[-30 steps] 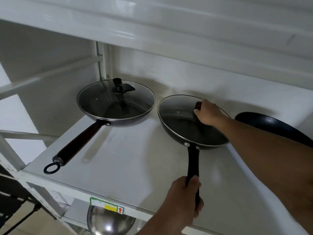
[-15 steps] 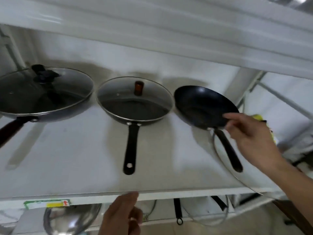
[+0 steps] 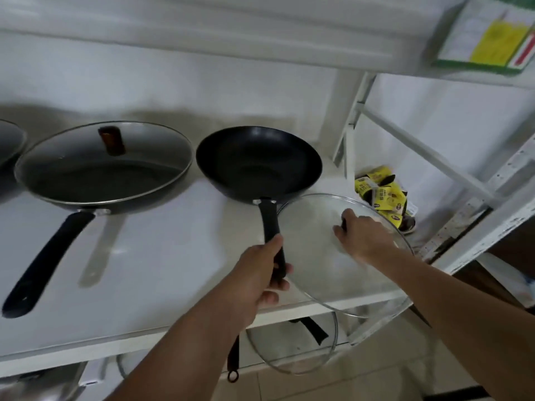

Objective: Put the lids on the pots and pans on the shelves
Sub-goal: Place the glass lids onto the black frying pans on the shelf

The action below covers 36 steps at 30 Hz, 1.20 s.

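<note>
An uncovered black pan [image 3: 257, 160] sits on the white shelf [image 3: 162, 256], right of centre. My left hand [image 3: 262, 273] grips its black handle near the shelf's front edge. A clear glass lid [image 3: 318, 256] lies tilted just right of that handle, partly over the shelf edge. My right hand [image 3: 359, 235] is closed on the lid's dark knob. To the left stands a larger black pan [image 3: 101, 180] covered by a glass lid with a brown knob [image 3: 111, 140].
Another lidded pan [image 3: 8, 140] shows at the far left edge. Yellow packets [image 3: 382, 195] lie beyond the shelf's right post [image 3: 347, 134]. A second glass lid [image 3: 292, 348] and pan handles hang on the shelf below. The upper shelf [image 3: 260, 39] sits close overhead.
The view has swung right. My left hand rose from below the shelf and took the bare pan's handle. My right hand went from the pan's rim to the lid's knob.
</note>
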Each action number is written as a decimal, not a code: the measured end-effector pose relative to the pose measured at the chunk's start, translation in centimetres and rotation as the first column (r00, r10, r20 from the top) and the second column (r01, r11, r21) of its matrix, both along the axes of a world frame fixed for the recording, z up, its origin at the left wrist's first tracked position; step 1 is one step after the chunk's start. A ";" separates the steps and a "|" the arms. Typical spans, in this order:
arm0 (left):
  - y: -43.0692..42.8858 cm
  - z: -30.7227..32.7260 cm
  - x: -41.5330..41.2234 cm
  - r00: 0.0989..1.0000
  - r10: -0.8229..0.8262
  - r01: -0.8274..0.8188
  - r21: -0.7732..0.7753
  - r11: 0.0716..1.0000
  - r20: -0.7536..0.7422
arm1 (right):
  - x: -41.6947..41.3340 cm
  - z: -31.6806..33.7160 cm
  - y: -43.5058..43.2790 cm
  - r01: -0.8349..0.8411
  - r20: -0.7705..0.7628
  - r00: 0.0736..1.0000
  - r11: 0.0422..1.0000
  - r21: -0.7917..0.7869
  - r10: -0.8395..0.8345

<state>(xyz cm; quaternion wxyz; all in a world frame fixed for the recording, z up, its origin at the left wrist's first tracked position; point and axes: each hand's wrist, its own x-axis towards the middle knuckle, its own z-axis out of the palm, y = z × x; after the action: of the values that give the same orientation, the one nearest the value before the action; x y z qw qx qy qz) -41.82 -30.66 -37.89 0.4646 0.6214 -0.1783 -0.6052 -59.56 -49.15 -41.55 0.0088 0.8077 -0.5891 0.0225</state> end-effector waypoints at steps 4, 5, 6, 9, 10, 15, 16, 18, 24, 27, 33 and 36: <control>-1.1 -0.2 -0.5 0.998 0.039 -0.036 -0.061 0.997 0.046 | -0.8 0.1 -0.3 -0.069 0.012 0.997 0.996 -0.053 0.070; -1.1 -0.2 -0.5 0.995 0.041 -0.035 -0.064 0.997 0.088 | -1.2 0.2 0.1 -0.093 0.014 0.995 0.994 -0.050 0.094; -1.1 -0.1 -0.5 0.991 0.041 -0.034 -0.063 0.997 0.124 | -1.7 0.5 0.9 -0.120 0.015 0.993 0.992 -0.039 0.120; -0.8 0.3 0.0 0.973 0.018 -0.008 -0.047 0.999 0.229 | -3.1 1.4 4.0 -0.183 0.050 0.982 0.983 0.016 0.182; -0.6 0.5 0.3 0.967 0.005 0.004 -0.036 0.999 0.254 | -3.7 1.8 5.2 -0.195 0.069 0.979 0.980 0.028 0.193; -0.2 0.7 1.7 0.969 -0.056 0.060 -0.011 0.998 0.242 | -7.6 4.3 11.2 -0.266 0.163 0.954 0.962 0.060 0.253; -0.2 0.7 1.9 0.973 -0.062 0.066 -0.011 0.998 0.223 | -8.3 5.0 12.2 -0.266 0.163 0.953 0.963 0.055 0.254; -0.1 0.5 2.1 0.982 -0.069 0.074 -0.019 0.997 0.175 | -9.5 6.8 13.6 -0.238 0.174 0.958 0.971 0.028 0.229; 0.0 -0.1 2.1 0.989 -0.071 0.079 -0.066 0.995 0.127 | -7.7 13.0 13.3 -0.190 0.294 0.928 0.969 -0.159 0.230; 0.2 -0.4 1.8 0.995 -0.029 0.038 -0.094 0.995 0.093 | -3.8 15.1 10.3 -0.204 0.325 0.908 0.957 -0.207 0.264; -0.2 -1.5 1.2 0.997 0.055 -0.048 -0.110 0.993 0.061 | 6.4 14.6 -0.4 -0.271 0.208 0.926 0.937 -0.220 0.316; -0.8 -2.2 1.0 0.992 0.093 -0.082 -0.121 0.989 0.086 | 11.4 13.1 -5.4 -0.295 0.204 0.924 0.942 -0.160 0.324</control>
<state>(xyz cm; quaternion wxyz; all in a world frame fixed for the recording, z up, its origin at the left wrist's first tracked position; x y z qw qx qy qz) -40.85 -31.47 -40.13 0.5176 0.6275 -0.2072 -0.5436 -48.19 -54.57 -28.46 -0.0112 0.8806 -0.4483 0.1534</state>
